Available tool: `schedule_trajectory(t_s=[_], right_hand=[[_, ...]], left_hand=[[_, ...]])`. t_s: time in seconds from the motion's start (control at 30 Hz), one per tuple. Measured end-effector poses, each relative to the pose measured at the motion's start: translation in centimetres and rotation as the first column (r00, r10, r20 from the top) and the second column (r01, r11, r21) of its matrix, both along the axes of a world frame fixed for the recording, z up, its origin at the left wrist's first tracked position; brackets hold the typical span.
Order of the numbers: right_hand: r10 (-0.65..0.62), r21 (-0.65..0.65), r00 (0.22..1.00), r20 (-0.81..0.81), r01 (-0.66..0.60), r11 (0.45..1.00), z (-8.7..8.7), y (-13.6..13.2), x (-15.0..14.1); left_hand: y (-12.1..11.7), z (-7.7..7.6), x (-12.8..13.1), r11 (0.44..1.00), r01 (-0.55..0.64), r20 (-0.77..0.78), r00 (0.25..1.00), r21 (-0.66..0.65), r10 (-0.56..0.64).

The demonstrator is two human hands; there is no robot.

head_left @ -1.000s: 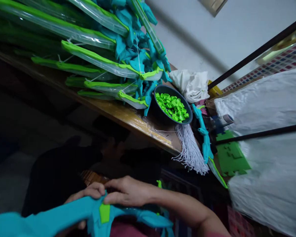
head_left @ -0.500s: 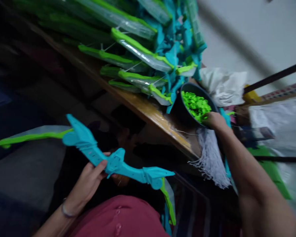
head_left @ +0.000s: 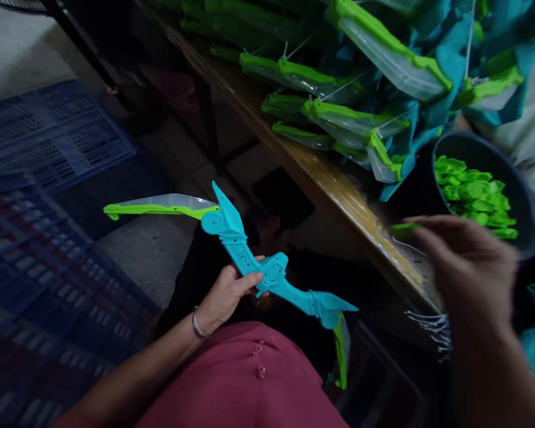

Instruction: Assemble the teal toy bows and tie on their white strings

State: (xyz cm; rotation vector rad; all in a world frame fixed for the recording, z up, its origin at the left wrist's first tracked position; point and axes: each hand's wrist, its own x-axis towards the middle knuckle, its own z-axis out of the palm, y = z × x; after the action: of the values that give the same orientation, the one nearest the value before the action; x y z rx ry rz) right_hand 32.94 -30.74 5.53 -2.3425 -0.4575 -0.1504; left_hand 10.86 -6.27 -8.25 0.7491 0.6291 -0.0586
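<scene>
My left hand [head_left: 229, 292] is closed around the middle of a toy bow [head_left: 245, 255], thumb on top. The bow has a turquoise body and a green and clear limb at each end; it is held across my lap. My right hand [head_left: 472, 267], a little blurred, pinches a small green plastic piece [head_left: 403, 230] between thumb and fingers, over the table edge and apart from the bow. Just behind that hand stands a dark bucket [head_left: 528, 208] holding many loose green plastic pieces [head_left: 472, 190].
Many similar turquoise and green bows [head_left: 383, 53] are piled on the wooden table [head_left: 339, 184], some with strings showing. White strings [head_left: 432, 330] hang past the table's near corner. Blue plastic crates [head_left: 62, 131] stand at the left on the floor.
My right hand has come out of the bucket with a green piece and moved toward the bow. My left hand still holds the bow. The view has swung to the left.
</scene>
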Motion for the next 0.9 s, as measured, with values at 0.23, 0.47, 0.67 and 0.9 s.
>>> schedule_trajectory(t_s=[0.23,0.47,0.67,0.9], right_hand=[[0.456,0.429,0.811,-0.368,-0.287,0.856,-7.0,8.0,-12.1],[0.412,0.346,0.864,-0.288,-0.308,0.886,-8.8,8.5,-13.5],[0.342,0.232,0.905,-0.251,-0.287,0.930,-9.4,8.2,-14.1],[0.410,0.231,0.700,-0.585,-0.341,0.911,-9.8,7.2,-13.7]], left_hand=[[-0.4,-0.4,-0.4,0.993,0.056,0.017,0.998,0.103,-0.058],[-0.4,-0.4,-1.2,0.985,0.078,0.075,0.993,0.156,-0.090],[-1.1,-0.3,-1.5,0.984,0.072,0.055,0.995,0.165,-0.082],[-2.0,0.9,-1.9,0.968,0.116,-0.052,0.993,0.223,-0.107]])
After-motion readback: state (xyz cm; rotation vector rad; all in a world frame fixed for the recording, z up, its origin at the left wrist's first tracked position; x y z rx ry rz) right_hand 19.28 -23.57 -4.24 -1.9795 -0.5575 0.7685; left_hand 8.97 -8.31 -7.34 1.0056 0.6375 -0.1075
